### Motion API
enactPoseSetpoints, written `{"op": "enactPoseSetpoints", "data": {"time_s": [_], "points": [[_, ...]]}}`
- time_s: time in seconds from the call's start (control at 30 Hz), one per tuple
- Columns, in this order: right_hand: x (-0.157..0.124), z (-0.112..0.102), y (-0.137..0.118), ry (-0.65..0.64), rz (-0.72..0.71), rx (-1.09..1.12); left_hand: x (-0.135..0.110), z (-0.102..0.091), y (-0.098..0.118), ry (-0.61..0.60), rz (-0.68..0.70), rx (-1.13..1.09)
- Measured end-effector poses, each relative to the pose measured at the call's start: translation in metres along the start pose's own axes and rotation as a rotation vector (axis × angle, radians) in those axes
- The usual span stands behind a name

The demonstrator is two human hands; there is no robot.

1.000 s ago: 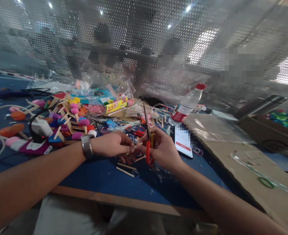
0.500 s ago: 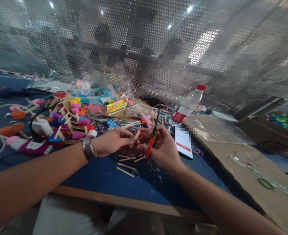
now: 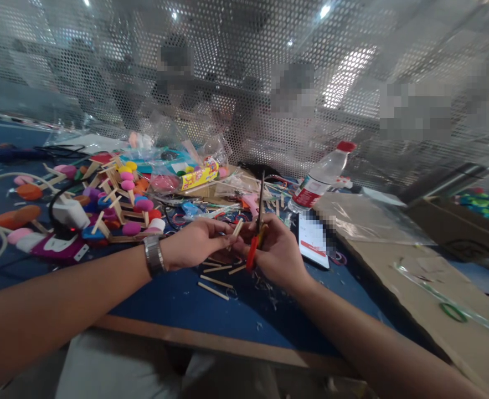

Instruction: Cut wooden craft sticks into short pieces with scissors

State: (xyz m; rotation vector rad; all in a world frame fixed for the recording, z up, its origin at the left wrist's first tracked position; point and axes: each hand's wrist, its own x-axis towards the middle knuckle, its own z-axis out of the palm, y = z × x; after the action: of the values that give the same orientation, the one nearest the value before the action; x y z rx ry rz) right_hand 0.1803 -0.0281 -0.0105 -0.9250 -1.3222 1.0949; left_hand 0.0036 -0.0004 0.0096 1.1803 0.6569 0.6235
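My left hand (image 3: pixel 202 241), with a metal watch at its wrist, is closed on short wooden sticks (image 3: pixel 238 228) pinched between thumb and fingers. My right hand (image 3: pixel 281 246) is closed around a pair of scissors (image 3: pixel 252 252) with red and yellow handles, their dark blades pointing up. The fingertips of both hands nearly meet, and I cannot tell whether they touch. Below them, several loose wooden sticks (image 3: pixel 213 291) and small clear scraps (image 3: pixel 269 288) lie on the blue table (image 3: pixel 165 302).
At left are a pile of wooden-stick pieces with coloured foam shapes (image 3: pixel 132 228), a purple power strip (image 3: pixel 57 247) and a white charger (image 3: pixel 70 215). Behind my right hand stand a water bottle (image 3: pixel 310 188) and a phone (image 3: pixel 313 244). Cardboard (image 3: pixel 394 277) covers the right side.
My left hand has shifted slightly right, and the sticks in it stand a little more upright. The scissors' blades have turned more upright, tips moving left. Both hands keep their hold.
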Motion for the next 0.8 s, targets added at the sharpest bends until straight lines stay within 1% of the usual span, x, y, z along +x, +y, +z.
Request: {"op": "enactPoseSetpoints", "data": {"time_s": [0.2,0.4,0.57,0.8], "points": [[0.0003,-0.0007,0.0016,0.009,-0.013,-0.005,0.0005,-0.0004,-0.0022,-0.015,-0.012,-0.038],[0.0016,-0.0021,0.0031,0.012,-0.037,-0.060,0.0014,0.0000,-0.0012,0.021,0.046,-0.007],[0.0028,-0.0034,0.0012,0.012,-0.096,-0.099,0.0008,0.0006,-0.0006,0.029,0.026,0.001],[0.0030,-0.0043,-0.0004,-0.013,-0.077,-0.108,-0.0007,0.0013,0.0004,0.002,-0.006,-0.017]]}}
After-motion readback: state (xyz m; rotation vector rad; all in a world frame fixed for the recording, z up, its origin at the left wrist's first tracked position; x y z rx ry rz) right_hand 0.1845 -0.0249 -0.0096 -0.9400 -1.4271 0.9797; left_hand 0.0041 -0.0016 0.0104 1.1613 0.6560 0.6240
